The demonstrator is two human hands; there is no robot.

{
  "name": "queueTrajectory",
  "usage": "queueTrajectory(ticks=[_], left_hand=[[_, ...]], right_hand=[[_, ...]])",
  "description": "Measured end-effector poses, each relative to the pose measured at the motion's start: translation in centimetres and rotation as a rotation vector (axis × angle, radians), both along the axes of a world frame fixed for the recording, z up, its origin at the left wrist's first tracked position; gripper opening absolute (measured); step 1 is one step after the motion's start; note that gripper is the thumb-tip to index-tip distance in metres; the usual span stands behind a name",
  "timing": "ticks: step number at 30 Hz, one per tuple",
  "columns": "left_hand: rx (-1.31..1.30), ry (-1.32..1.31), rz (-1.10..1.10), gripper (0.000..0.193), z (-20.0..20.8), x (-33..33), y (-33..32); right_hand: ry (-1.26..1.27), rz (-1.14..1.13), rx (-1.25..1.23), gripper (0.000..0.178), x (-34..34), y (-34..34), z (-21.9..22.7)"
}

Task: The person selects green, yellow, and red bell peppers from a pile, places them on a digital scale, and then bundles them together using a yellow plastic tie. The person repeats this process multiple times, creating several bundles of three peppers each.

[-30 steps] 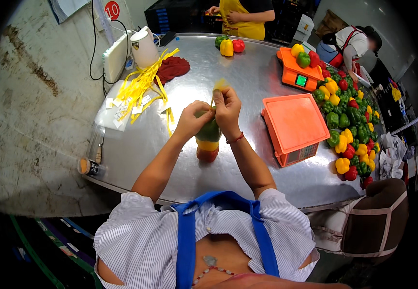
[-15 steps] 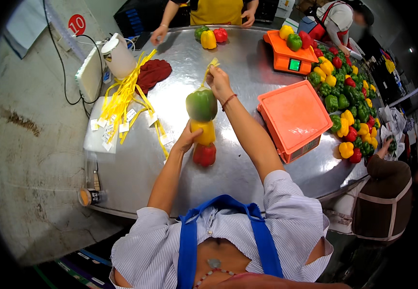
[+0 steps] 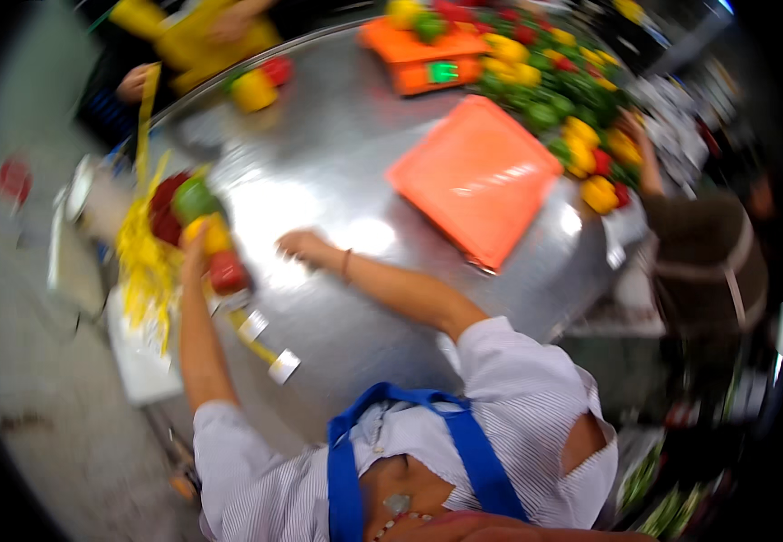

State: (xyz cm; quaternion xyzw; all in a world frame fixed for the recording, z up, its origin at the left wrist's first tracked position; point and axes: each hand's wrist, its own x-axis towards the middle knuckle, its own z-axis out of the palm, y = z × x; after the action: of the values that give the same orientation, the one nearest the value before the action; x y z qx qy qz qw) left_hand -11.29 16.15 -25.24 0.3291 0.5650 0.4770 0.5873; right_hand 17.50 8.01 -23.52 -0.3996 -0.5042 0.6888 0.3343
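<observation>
My left hand (image 3: 195, 244) is closed round the yellow bell pepper (image 3: 213, 233) in the middle of a row of three. A green bell pepper (image 3: 195, 200) is at the row's far end and a red bell pepper (image 3: 227, 273) at its near end. The row is beside the dark red cloth (image 3: 167, 206) and the yellow tape strips (image 3: 143, 262). Over the bare metal to the right is my right hand (image 3: 306, 246), blurred, its fingers loosely apart and nothing visible in them. Yellow tape with white tags (image 3: 254, 325) lies nearer me.
An upturned orange tray-like box (image 3: 477, 176) is on the metal table (image 3: 346, 334). Farther back are an orange scale (image 3: 419, 63) and a heap of bell peppers (image 3: 554, 99). A co-worker's hand (image 3: 136, 83) holds a yellow strip; another person (image 3: 703, 262) is at the right.
My left hand has carried the three peppers left to the red cloth. My right hand has let go of the yellow tape above them. The view has turned and the co-worker's hand has lifted a strip.
</observation>
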Motion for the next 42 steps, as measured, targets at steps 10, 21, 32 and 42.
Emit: queueTrajectory(ticks=[10, 21, 32, 42], left_hand=[[0.672, 1.069, -0.001, 0.052, 4.4, 5.8, -2.0], [0.350, 0.750, -1.094, 0.037, 6.8, 20.8, -13.6], [-0.005, 0.446, -1.510, 0.035, 5.7, 41.5, -28.2], [0.183, 0.546, -1.352, 0.036, 15.4, 57.5, -27.1]], right_hand=[[0.020, -0.050, -0.219, 0.022, 13.2, -24.5, -2.5], [0.076, -0.480, -0.391, 0.020, 24.8, -31.2, 1.5], [-0.587, -0.759, 0.455, 0.029, 54.1, -16.2, 1.3], [-1.356, -0.638, 0.199, 0.087, 63.0, 3.7, 5.3]])
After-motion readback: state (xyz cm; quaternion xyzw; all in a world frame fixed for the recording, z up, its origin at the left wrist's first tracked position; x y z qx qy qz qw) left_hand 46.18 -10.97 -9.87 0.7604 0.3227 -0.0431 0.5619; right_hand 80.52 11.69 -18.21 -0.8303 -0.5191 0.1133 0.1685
